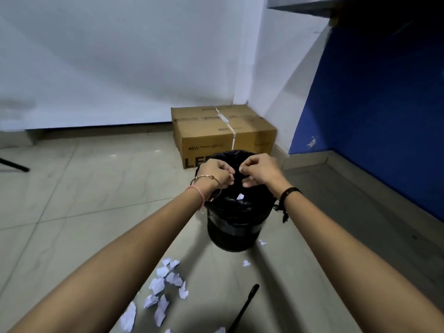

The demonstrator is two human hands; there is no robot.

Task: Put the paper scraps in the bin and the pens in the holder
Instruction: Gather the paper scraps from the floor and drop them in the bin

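A black bin (233, 227) lined with a black bag stands on the tiled floor. Both my hands hover over its mouth, close together. My left hand (215, 173) has its fingers curled closed; my right hand (258, 169) is pinched with fingers bent. No paper shows in either. One white scrap (240, 196) sits just below them inside the bin opening. Several torn white paper scraps (163, 289) lie on the floor in front of the bin, with two small ones (262, 242) (246, 263) nearer its base. A black pen (245, 306) lies on the floor at the bottom. No pen holder is in view.
A taped cardboard box (225, 131) stands right behind the bin against the white wall. A blue wall (372, 116) runs along the right. A thin black leg (14, 165) pokes in at the far left on the tiles.
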